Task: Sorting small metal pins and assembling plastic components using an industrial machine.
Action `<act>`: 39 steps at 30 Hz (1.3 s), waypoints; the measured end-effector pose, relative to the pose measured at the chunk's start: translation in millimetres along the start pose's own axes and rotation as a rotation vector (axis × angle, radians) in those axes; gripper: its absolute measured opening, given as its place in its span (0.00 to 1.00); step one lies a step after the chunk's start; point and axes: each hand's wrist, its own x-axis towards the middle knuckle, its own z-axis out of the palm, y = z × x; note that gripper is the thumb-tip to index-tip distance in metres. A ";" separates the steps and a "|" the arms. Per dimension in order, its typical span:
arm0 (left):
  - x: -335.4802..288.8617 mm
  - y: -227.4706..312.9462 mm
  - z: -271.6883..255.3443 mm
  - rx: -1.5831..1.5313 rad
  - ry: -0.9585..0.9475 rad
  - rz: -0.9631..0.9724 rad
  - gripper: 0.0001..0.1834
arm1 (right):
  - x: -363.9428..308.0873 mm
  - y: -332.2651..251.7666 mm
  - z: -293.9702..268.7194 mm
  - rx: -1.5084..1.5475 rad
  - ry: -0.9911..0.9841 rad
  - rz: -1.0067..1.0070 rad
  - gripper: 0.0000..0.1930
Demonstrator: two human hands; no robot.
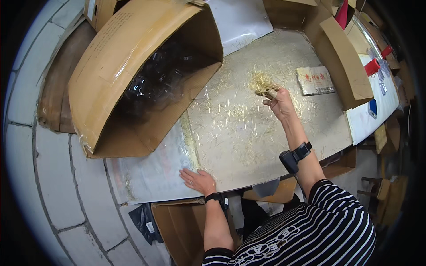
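My right hand (pixel 282 105) reaches over the middle of the tabletop, its fingers closed around a loose bunch of thin gold-coloured pins (pixel 261 81). Pale tape or a cover wraps some of its fingertips. More of the same thin pins (pixel 242 111) lie scattered across the grey tabletop (pixel 222 170), thickest around and behind my right hand. Near the front edge my left hand (pixel 199 181) rests flat on the table with its fingers stretched, a ring on one of them. Nothing is in it.
A large cardboard box (pixel 120 57) lies on its side at left, with clear plastic pieces (pixel 153 86) inside. A folded newspaper (pixel 316 81) lies to the right, beside a cardboard wall (pixel 346 62). Beyond it are a red cylinder (pixel 372 67) and a blue flat object (pixel 372 108).
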 end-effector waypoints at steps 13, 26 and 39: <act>-0.4 -0.4 -0.6 -0.024 -0.030 -0.009 0.34 | -59.8 123.6 49.5 0.102 -0.026 0.473 0.04; 1.8 1.1 -4.1 -0.048 -0.019 -0.006 0.32 | -69.2 98.0 46.3 -1.509 -0.381 0.048 0.13; -1.6 1.7 -3.5 -0.046 -0.044 -0.025 0.32 | -78.7 116.7 40.4 -1.441 -0.334 -0.224 0.11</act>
